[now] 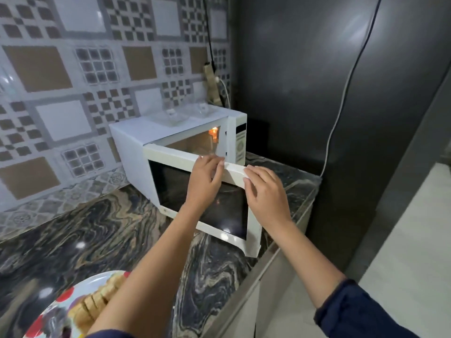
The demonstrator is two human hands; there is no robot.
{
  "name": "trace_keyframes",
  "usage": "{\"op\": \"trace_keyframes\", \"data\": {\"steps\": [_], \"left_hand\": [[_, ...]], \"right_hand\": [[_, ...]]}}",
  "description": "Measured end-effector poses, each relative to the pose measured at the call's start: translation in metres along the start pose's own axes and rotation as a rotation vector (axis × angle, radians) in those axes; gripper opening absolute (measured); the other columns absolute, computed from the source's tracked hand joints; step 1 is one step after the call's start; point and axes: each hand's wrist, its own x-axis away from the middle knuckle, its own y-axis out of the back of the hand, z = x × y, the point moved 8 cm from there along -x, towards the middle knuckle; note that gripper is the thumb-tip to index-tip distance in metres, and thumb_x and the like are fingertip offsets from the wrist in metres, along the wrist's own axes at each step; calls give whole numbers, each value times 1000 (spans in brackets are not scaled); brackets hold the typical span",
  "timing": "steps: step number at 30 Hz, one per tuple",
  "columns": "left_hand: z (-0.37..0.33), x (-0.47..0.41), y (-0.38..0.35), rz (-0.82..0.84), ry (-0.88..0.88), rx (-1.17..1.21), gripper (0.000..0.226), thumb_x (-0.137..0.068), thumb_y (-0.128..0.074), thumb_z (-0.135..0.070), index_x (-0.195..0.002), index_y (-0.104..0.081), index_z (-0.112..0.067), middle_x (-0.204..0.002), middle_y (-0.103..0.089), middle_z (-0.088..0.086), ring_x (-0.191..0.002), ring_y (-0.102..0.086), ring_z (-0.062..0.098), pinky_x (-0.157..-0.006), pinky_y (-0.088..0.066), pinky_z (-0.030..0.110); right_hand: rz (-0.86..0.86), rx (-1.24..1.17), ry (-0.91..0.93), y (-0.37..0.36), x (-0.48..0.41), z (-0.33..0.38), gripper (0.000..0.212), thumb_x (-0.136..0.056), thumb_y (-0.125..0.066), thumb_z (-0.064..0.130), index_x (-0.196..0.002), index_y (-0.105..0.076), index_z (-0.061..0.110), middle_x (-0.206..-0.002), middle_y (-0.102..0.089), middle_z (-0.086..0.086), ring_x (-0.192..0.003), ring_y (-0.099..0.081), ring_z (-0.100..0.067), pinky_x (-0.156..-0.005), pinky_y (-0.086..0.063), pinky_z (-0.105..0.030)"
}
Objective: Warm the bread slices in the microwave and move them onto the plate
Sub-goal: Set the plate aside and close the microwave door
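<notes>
left hand (206, 178) curls over the door (168, 186) edge, right hand (266, 191) lays flat fingers (255, 175) on its corner. bread (95, 306) sits on the plate (95, 279) well behind the left hand; the door should swing fully wide first.

Plate (80, 283) cut by bottom edge; bread slices (95, 301) blurred behind left forearm (146, 276).

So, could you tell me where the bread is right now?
The bread lies bottom left in the head view, on the plate, beside the left forearm.
</notes>
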Motion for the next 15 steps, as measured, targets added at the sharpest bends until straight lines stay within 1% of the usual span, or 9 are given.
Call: {"op": "trace_keyframes", "data": {"steps": [1,2,5,7,9,10,12,15], "left_hand": [[1,-5,-7,5,-25,-37,31,-98,-44,-21,-116,-64,-8,-120,-62,6,-118,-49,19,-106,-24,22],[2,-11,-14,8,-46,-71,32,-98,-43,-22,-119,-63,-9,-123,-61,6,-121,-49,19,-107,-23,23],[12,-31,-35,5,-69,-166,34,-97,-43,-20,-125,-59,-9,-129,-60,8,-125,-49,22,-111,-25,31],[19,-46,-47,2,-95,-249,35,-95,-46,-16,-126,-57,-7,-130,-59,11,-125,-50,26,-111,-30,36],[28,-62,-60,-7,-122,-335,35,-93,-49,-13,-126,-57,-6,-129,-60,12,-122,-54,27,-108,-36,38],[33,-70,-66,-18,-133,-380,35,-92,-51,-11,-125,-58,-5,-127,-61,12,-120,-56,26,-106,-37,38],[47,-87,-79,-24,-141,-482,36,-88,-56,-7,-124,-59,-5,-125,-63,11,-117,-59,25,-104,-40,37],[72,-115,-98,-9,-105,-601,41,-85,-55,-5,-126,-57,-7,-126,-62,10,-117,-59,25,-101,-43,38]], "right_hand": [[2,12,-9,-6,-6,-12,37,-91,-42,21,-108,-69,3,-109,-70,-9,-104,-63,-22,-98,-46,-34],[13,12,-22,-14,-12,-25,36,-92,-42,20,-110,-68,2,-112,-69,-9,-107,-63,-23,-101,-43,-34],[57,-53,-99,-40,-35,-61,32,-93,-46,10,-118,-63,1,-121,-65,-12,-118,-57,-26,-109,-31,-28],[83,-122,-153,-59,-54,-82,32,-95,-45,4,-123,-59,-1,-128,-60,-14,-125,-50,-29,-113,-25,-28],[81,-193,-180,-78,-76,-100,32,-94,-45,-1,-123,-58,-2,-128,-58,-16,-127,-48,-30,-114,-28,-35],[81,-220,-183,-88,-87,-109,32,-93,-45,-3,-122,-59,-3,-127,-59,-17,-126,-48,-30,-114,-29,-35],[92,-259,-167,-114,-110,-127,33,-91,-45,-5,-120,-60,-2,-125,-61,-16,-124,-50,-29,-110,-30,-29],[118,-342,-115,-157,-149,-152,33,-90,-46,-7,-118,-62,-1,-123,-63,-15,-123,-52,-29,-108,-32,-28]]}}
